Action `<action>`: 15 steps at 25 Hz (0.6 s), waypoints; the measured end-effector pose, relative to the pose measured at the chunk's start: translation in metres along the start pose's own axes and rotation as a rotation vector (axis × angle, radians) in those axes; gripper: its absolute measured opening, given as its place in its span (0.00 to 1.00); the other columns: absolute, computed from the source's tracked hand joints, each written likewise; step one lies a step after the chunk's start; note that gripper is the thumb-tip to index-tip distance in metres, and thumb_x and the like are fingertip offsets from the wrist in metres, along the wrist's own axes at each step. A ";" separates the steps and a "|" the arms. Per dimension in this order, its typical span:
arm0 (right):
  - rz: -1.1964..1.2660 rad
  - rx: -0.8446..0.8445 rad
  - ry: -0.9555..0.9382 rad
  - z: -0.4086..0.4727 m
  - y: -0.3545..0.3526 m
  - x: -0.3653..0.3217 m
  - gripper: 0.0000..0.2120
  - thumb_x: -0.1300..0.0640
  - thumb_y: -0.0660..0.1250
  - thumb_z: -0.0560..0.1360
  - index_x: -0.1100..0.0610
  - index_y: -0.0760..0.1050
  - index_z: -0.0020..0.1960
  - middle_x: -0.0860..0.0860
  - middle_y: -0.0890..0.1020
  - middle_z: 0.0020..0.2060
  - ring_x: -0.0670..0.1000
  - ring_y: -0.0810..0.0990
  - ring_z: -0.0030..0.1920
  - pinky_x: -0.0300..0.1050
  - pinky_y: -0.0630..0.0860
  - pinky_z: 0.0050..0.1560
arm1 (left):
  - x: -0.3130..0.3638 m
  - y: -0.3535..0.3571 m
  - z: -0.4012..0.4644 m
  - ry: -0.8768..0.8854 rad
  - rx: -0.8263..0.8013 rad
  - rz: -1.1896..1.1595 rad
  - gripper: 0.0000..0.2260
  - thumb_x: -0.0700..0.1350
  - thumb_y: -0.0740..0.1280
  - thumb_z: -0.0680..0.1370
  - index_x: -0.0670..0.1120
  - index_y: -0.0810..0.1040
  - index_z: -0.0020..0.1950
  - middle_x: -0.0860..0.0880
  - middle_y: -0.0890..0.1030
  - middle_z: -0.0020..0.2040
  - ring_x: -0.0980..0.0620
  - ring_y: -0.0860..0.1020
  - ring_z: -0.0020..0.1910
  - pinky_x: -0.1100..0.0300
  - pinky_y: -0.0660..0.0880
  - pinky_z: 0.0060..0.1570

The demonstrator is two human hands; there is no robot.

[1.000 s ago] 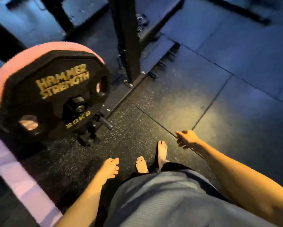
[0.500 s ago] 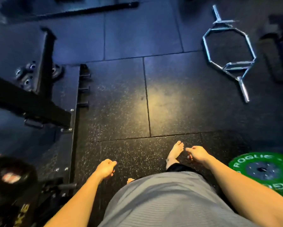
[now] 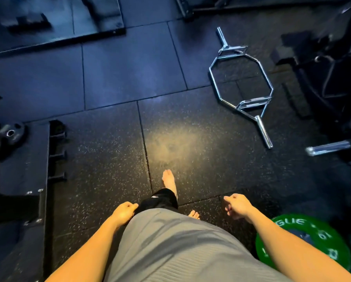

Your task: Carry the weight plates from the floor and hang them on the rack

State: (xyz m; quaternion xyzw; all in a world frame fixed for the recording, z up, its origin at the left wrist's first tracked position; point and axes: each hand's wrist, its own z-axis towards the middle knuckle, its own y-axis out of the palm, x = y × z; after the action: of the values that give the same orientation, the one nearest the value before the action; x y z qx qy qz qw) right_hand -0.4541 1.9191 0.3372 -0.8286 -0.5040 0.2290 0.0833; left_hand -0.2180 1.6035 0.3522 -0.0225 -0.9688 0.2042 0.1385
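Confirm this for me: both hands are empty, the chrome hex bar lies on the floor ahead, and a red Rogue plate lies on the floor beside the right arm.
The colour is wrong. The Rogue plate beside the right arm is green, not red, as the head view shows. The rest holds: the left hand and right hand hold nothing, and the chrome hex bar lies on the floor ahead.

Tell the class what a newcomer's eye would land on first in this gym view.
The chrome hex bar gleams on the dark rubber floor at upper right. A bright green weight plate lies at lower right, beside the empty right hand.
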 end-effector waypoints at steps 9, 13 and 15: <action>-0.053 -0.010 -0.002 0.113 -0.091 -0.231 0.13 0.55 0.63 0.81 0.58 0.70 0.39 0.58 0.78 0.32 0.53 0.73 0.26 0.42 0.69 0.30 | 0.186 -0.147 0.141 0.023 -0.044 0.059 0.16 0.38 0.61 0.81 0.46 0.69 0.33 0.45 0.72 0.35 0.51 0.68 0.38 0.59 0.62 0.40; 0.009 0.030 -0.139 0.158 -0.128 -0.372 0.14 0.57 0.64 0.81 0.57 0.68 0.37 0.57 0.77 0.30 0.52 0.75 0.26 0.40 0.69 0.27 | 0.278 -0.245 0.199 0.053 0.067 -0.018 0.14 0.45 0.63 0.82 0.45 0.72 0.36 0.44 0.78 0.31 0.48 0.72 0.28 0.56 0.66 0.32; 0.018 0.019 -0.161 0.192 -0.143 -0.435 0.14 0.57 0.64 0.80 0.57 0.68 0.37 0.57 0.78 0.31 0.52 0.75 0.26 0.41 0.70 0.29 | 0.320 -0.282 0.230 0.045 0.090 -0.067 0.11 0.45 0.62 0.83 0.44 0.72 0.41 0.46 0.78 0.31 0.50 0.72 0.27 0.57 0.65 0.30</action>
State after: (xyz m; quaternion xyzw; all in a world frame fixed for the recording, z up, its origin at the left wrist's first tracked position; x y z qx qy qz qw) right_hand -0.8254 1.5903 0.3497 -0.8112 -0.4994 0.3003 0.0485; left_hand -0.5854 1.2871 0.3462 0.0116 -0.9555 0.2423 0.1681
